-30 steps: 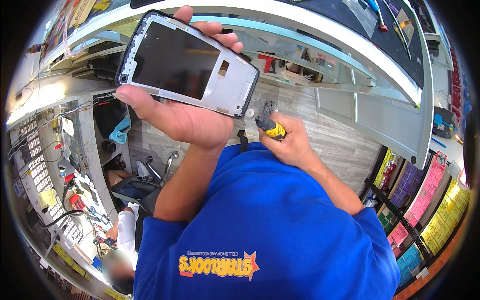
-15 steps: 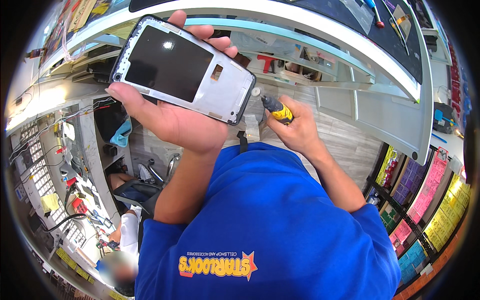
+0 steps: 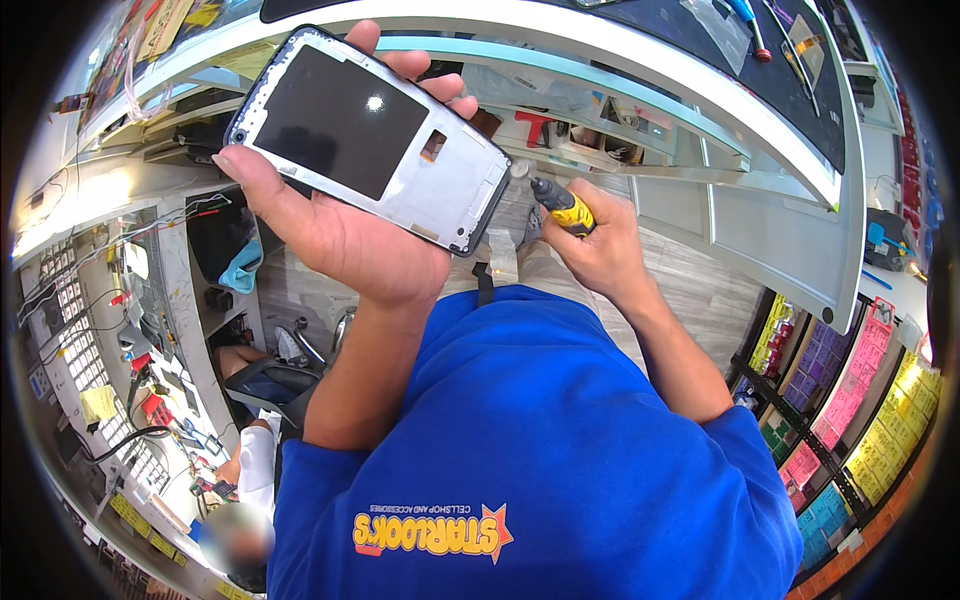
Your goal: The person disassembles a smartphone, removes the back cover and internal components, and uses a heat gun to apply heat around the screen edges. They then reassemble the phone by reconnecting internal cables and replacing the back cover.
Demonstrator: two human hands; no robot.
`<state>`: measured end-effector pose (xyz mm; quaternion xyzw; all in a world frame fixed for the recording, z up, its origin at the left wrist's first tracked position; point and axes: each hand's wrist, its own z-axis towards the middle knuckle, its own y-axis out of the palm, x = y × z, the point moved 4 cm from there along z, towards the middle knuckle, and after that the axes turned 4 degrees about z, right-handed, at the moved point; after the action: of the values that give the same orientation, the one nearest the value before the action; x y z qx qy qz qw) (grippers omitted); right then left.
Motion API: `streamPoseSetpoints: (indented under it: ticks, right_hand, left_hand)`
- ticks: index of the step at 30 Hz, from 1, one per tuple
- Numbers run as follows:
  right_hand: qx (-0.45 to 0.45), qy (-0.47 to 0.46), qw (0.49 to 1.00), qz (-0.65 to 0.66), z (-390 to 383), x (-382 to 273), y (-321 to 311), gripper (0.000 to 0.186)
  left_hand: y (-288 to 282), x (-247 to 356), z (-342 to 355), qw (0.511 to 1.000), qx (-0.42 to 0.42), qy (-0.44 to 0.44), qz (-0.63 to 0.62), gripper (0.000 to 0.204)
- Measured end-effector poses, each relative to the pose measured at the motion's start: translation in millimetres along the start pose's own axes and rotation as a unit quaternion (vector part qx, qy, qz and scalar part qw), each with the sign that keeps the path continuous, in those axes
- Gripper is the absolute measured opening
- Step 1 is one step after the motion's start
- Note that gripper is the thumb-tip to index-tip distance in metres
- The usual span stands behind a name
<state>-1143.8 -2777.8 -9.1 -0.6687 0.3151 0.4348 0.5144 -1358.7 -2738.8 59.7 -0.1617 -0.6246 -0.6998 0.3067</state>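
My left hand holds a phone housing with a silver inner plate, a large glossy dark panel and a small rectangular opening, its fingertips curled along the upper edge and thumb at the lower left. In my right hand is a yellow and black pen-like rotary tool, fingers wrapped round it. The small pale disc at its tip is near the housing's right end; I cannot tell whether they touch.
Above is a white-edged counter with a black mat, tools and shelves beneath. A white cabinet panel and racks of colored cards are right. A cluttered workbench and seated co-worker are left.
Over the last second my right hand has moved up and right with the rotary tool. The housing has shifted slightly left and down, still in my left hand.
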Motion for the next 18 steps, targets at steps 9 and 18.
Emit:
streamPoseSetpoints:
  ticks: [9,18]
  right_hand:
    - [-0.028,-0.032,0.999,0.015,-3,0,1,0.019]
    - [-0.024,-0.069,0.997,-0.027,9,2,-13,0.019]
  left_hand:
    - [0,0,3,1.0,0.004,-0.019,-0.014,0.103]
    - [-6,0,3,0.996,0.002,-0.086,-0.018,0.094]
